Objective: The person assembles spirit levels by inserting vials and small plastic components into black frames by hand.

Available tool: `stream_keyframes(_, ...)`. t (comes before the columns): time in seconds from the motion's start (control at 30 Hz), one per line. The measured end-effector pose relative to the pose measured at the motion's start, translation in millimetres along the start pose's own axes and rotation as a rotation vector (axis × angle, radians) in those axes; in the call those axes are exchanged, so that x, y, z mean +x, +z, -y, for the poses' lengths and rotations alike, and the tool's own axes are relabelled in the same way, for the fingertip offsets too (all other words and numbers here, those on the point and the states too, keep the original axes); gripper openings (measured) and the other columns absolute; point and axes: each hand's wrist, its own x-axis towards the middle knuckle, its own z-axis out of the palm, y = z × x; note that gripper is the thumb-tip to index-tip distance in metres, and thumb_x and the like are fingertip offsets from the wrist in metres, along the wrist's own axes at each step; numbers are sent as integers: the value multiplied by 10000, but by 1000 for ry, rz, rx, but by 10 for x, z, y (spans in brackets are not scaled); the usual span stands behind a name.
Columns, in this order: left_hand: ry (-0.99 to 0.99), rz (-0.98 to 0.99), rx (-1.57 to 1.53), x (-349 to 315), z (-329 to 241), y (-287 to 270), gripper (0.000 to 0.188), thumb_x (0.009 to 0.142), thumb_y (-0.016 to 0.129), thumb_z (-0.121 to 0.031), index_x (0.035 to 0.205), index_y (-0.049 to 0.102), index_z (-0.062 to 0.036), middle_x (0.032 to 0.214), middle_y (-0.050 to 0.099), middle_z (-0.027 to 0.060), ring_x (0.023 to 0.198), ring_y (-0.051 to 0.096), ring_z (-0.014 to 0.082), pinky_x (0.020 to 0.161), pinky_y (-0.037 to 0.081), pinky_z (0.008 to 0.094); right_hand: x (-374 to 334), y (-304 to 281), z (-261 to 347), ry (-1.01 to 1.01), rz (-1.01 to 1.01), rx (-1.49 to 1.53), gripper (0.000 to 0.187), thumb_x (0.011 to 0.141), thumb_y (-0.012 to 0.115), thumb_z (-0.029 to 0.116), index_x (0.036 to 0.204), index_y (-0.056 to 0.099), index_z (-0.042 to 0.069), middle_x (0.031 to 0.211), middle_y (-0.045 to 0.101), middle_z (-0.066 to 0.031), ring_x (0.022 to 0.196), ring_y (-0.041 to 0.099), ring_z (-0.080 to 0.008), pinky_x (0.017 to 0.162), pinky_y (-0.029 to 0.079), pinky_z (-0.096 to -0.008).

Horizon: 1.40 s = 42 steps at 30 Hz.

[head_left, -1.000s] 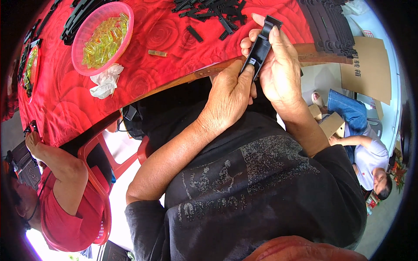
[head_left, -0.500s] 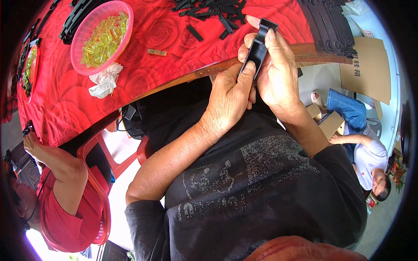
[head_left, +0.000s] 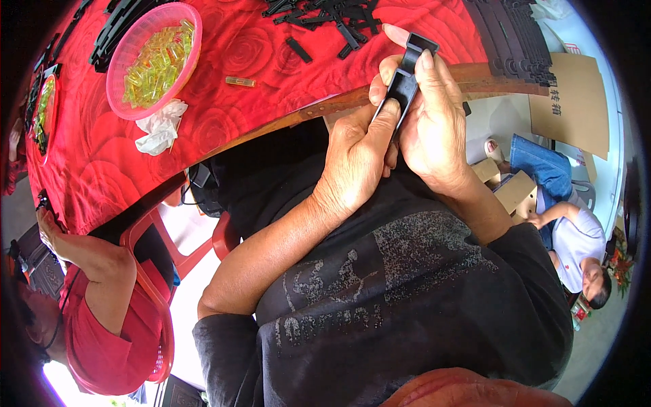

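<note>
A long black plastic part (head_left: 403, 87) with a channel-shaped body and a squared upper end is held between my hands, tilted, just off the table's front edge. My left hand (head_left: 356, 152) grips its lower end, with the thumb pressed into the channel. My right hand (head_left: 434, 132) is wrapped around the upper half; its thumb lies along the side near the squared end, and its fingers show behind. The lower tip is hidden by my left hand.
On the red cloth-covered table (head_left: 271, 81) are a pink basket (head_left: 112, 74) of yellow-green vials, one loose vial (head_left: 241, 82), crumpled tissue (head_left: 161, 127), small black pieces (head_left: 339, 20) and stacked black strips (head_left: 515, 47). People sit at left and right.
The black part and both hands stay in almost the same grip. The view shifts slightly. The person at right moves a hand by the cardboard pieces.
</note>
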Motion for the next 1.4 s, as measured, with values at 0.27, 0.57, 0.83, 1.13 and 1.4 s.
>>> stream_keyframes(0.27, -26, 74, 42, -46, -50, 7, 370, 1085, 427, -299, 919, 591, -12, 631, 547, 36, 524, 499, 110, 477, 396, 253, -78, 4, 48, -35, 30, -22, 525, 1105, 344, 357, 1433, 431, -44, 943, 551, -70, 853, 543, -177, 806, 473, -320)
stream_keyframes(0.57, 109, 129, 148, 32, 7, -62, 358, 1080, 469, -300, 945, 588, 9, 654, 568, 31, 567, 541, 102, 536, 450, 265, -48, -108, 12, -101, -22, -39, 527, 1104, 362, 358, 1453, 399, -36, 975, 561, -79, 912, 578, -197, 872, 493, -344)
stream_keyframes(0.83, 199, 169, 152, 11, 12, -96, 284, 1078, 461, -234, 1032, 573, 23, 758, 600, 44, 661, 573, 110, 619, 481, 268, -22, 12, 39, -81, -122, -133, 530, 1090, 335, 445, 1453, 400, 65, 907, 662, -134, 550, 614, -143, 339, 460, -236)
stream_keyframes(1.13, 123, 102, 121, -1, -52, -70, 325, 1071, 485, -264, 1010, 607, 31, 710, 598, 38, 637, 584, 108, 590, 485, 271, -27, -38, 30, -84, -40, -112, 483, 1101, 330, 398, 1458, 398, 80, 919, 649, -120, 574, 622, -141, 356, 469, -234)
stream_keyframes(1.4, 166, 61, 208, 1, -113, -76, 380, 1052, 502, -294, 916, 638, 33, 634, 601, 58, 590, 602, 129, 574, 490, 288, -50, -15, 28, -116, 23, -68, 515, 1115, 311, 331, 1464, 377, -41, 984, 582, -86, 920, 607, -212, 900, 505, -362)
